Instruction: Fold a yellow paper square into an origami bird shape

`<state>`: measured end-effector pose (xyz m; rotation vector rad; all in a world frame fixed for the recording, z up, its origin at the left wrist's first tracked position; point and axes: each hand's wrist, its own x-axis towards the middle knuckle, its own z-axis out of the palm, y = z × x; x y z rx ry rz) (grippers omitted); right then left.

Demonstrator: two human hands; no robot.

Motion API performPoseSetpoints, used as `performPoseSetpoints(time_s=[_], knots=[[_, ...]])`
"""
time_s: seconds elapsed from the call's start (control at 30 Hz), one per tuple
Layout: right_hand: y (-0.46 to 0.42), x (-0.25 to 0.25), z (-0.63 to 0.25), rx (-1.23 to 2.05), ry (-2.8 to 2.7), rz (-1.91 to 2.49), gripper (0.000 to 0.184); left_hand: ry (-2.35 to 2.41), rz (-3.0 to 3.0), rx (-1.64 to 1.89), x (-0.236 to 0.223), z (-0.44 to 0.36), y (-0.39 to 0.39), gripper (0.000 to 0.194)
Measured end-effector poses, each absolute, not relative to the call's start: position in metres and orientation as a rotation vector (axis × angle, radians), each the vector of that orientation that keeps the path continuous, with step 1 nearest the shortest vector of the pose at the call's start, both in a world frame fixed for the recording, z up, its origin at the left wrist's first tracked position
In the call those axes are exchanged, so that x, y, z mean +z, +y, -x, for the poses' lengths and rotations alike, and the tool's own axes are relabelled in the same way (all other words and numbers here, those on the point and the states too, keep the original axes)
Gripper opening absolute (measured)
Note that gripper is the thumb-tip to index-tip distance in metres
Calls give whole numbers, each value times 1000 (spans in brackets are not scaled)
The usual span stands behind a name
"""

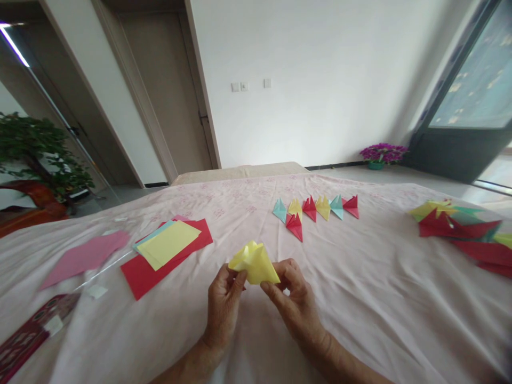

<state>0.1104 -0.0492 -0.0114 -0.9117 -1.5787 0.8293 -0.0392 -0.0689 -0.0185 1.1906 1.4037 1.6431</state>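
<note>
A partly folded piece of yellow paper is held up just above the pale pink bedsheet. My left hand pinches its left edge between thumb and fingers. On the other side my right hand grips the lower right corner, fingers closed. Beyond the hands lies a row of several finished folded paper shapes in blue, yellow and red.
A stack of flat sheets, yellow on blue on red, lies to the left, with a pink sheet further left. A heap of folded red, yellow and green paper sits at the right. A dark red patterned packet lies bottom left.
</note>
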Motion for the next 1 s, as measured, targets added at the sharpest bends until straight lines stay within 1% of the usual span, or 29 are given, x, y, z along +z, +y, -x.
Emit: performPoseSetpoints(time_s=[0.27, 0.57, 0.83, 1.0], knots=[[-56, -7, -107, 833, -1647, 710, 12, 1359, -1156, 1578, -22, 35, -73, 25], [-60, -5, -108, 820, -1709, 608, 25, 1191, -1024, 1547, -28, 36, -70, 24], [-55, -12, -110, 964, -1607, 691, 18, 1311, -1098, 1558, -28, 37, -70, 23], [-53, -11, -109, 1104, -1520, 715, 23, 1307, -1166, 1541, -23, 33, -76, 24]])
